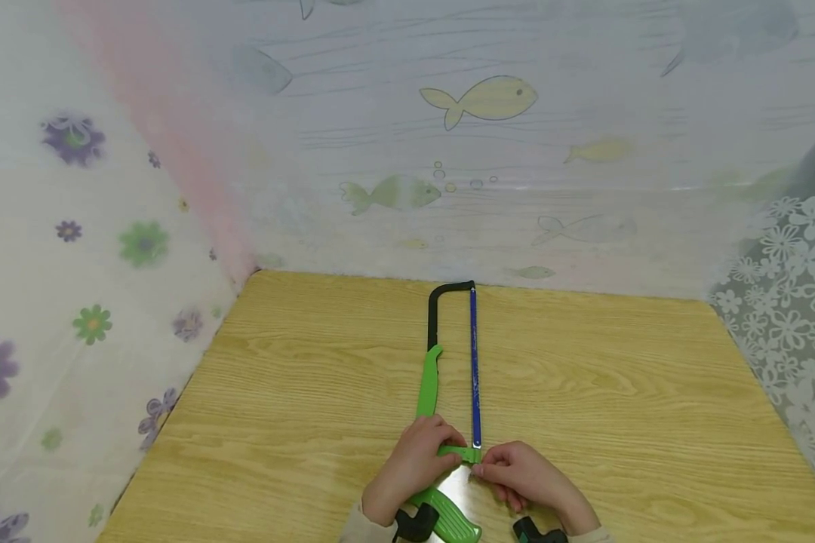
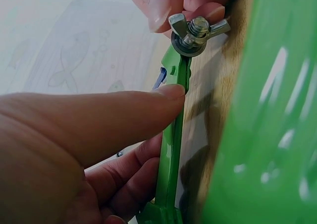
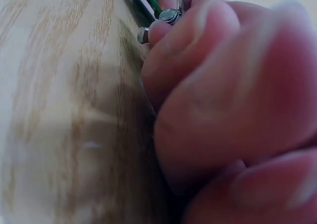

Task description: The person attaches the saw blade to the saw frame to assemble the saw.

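Note:
A hacksaw lies lengthwise on the table, with a green handle, a black front frame and a blue blade along its right side. My left hand grips the short green crosspiece between thumb and fingers. At the end of that crosspiece, a silver wing nut sits on a threaded bolt over a round washer. The fingertips of my right hand pinch around the wing nut, seen close up in the right wrist view. The blade's near end meets the crosspiece there.
The wood-grain table extends around the saw. Behind it hangs a pale curtain printed with fish; flowered sheets border the left and right sides. Black wrist mounts sit beneath both wrists.

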